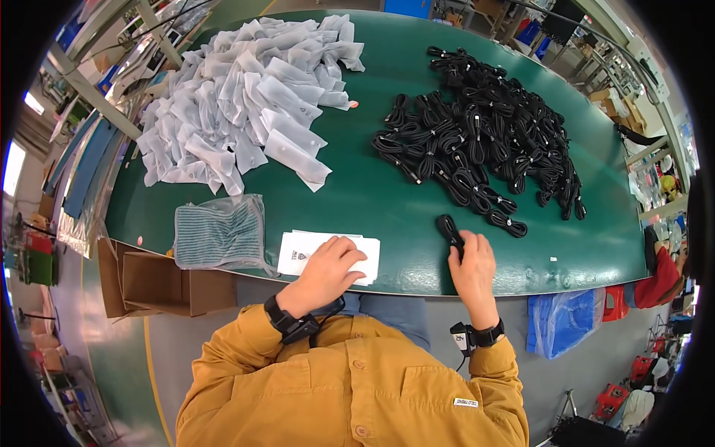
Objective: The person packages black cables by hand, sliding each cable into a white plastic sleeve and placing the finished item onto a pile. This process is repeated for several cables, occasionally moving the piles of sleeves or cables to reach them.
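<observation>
My left hand (328, 267) rests on a small stack of flat white bags (294, 253) at the table's near edge. Its fingers are slightly bent, with the thumb apart. My right hand (473, 270) pinches a bundled black cable (447, 225) between thumb and fingers, low over the tabletop; part of the cable is hidden by the fingers. Beyond that hand spreads a big heap of coiled black cables (477, 127), some with metal plugs showing. At the far left lies a large pile of filled, translucent white bags (231, 97).
A clear plastic bag with green striped material (220, 235) lies left of the white stack. Below the green table (357, 186) are an open cardboard box (160, 283) and a blue bag (558, 320). Another person's red sleeve (655, 287) shows at the right edge.
</observation>
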Tool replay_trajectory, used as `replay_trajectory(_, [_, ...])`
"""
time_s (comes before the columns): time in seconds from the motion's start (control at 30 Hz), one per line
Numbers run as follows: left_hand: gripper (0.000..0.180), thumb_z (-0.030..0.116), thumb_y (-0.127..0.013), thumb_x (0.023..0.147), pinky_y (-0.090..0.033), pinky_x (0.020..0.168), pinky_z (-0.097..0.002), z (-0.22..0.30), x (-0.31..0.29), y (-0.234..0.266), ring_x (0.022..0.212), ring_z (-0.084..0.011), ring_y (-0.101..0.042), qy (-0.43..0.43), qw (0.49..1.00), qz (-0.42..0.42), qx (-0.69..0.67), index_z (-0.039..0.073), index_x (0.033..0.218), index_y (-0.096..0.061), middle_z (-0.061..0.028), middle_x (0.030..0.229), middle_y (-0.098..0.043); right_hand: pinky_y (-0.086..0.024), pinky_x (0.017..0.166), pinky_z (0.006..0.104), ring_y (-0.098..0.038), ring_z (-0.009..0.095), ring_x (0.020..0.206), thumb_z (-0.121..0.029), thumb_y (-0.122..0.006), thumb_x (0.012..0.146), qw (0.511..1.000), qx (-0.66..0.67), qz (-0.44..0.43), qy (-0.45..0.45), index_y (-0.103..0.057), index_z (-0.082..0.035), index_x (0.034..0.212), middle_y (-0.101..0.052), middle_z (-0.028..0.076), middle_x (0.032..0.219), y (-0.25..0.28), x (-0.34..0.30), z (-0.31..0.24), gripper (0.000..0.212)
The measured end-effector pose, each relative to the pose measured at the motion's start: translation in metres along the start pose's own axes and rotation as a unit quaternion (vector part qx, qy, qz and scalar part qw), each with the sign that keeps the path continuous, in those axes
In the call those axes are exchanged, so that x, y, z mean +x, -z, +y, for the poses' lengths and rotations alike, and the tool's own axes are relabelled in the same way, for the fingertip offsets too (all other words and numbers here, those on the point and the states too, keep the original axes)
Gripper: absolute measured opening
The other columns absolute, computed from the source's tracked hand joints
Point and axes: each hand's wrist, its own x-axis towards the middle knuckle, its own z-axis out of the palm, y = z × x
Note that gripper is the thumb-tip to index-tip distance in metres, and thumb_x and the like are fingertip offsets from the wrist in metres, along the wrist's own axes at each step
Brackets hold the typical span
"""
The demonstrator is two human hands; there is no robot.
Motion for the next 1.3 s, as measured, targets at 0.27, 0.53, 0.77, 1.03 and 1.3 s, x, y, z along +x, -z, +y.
replay_trajectory(0.27, [0.01,0.009,-0.07,0.083,-0.044,0.073,-0.0389,-0.004,-0.005,-0.016,0.083,-0.029,-0.059,0.024,0.998,0.028,0.041,0.006,0.088,-0.062,-0.0084,0.086,-0.058,-0.048,0.073,0.0434,-0.058,0.036,0.087,-0.006,-0.071,0.082,0.996,0.029,0.052,0.07,-0.06,-0.004,0.107,-0.058,0.016,0.095,-0.005,0.011,-0.032,0.027])
replay_trajectory(0.53, [0.005,0.004,-0.066,0.087,-0.048,0.072,-0.0371,-0.004,-0.008,-0.015,0.08,-0.0297,-0.06,0.106,0.99,0.077,-0.055,0.003,0.091,-0.063,-0.0108,0.085,-0.063,-0.049,0.063,0.0386,-0.062,0.033,0.075,-0.005,-0.071,0.086,0.939,0.331,-0.091,0.028,-0.063,-0.002,0.105,-0.062,0.015,0.088,-0.005,0.0,-0.064,0.021])
replay_trajectory(0.77, [0.012,-0.004,-0.068,0.083,-0.05,0.074,-0.0358,0.003,-0.005,-0.007,0.082,-0.0301,-0.059,0.13,0.971,0.106,-0.173,0.002,0.092,-0.062,-0.0122,0.091,-0.063,-0.046,0.056,0.0317,-0.06,0.026,0.063,-0.008,-0.071,0.088,0.94,0.28,-0.126,0.149,-0.063,-0.001,0.105,-0.061,0.01,0.086,0.003,0.004,-0.074,0.02])
replay_trajectory(1.03, [0.019,-0.007,-0.07,0.078,-0.05,0.078,-0.036,0.016,0.011,0.008,0.09,-0.0312,-0.058,-0.109,0.989,0.086,-0.052,0.003,0.091,-0.061,-0.0105,0.098,-0.062,-0.045,0.056,0.0275,-0.056,0.018,0.063,-0.005,-0.072,0.087,0.829,0.482,-0.234,-0.161,-0.065,-0.003,0.106,-0.057,0.006,0.084,-0.006,0.007,-0.083,0.02])
replay_trajectory(1.3, [0.013,-0.005,-0.066,0.085,-0.049,0.081,-0.0335,0.019,0.029,0.026,0.095,-0.0242,-0.058,0.04,0.978,0.112,-0.173,0.004,0.09,-0.059,-0.009,0.099,-0.061,-0.049,0.068,0.0267,-0.058,0.016,0.08,0.007,-0.069,0.085,0.906,0.385,-0.049,0.167,-0.062,-0.001,0.112,-0.054,0.012,0.102,0.007,0.024,-0.096,0.029])
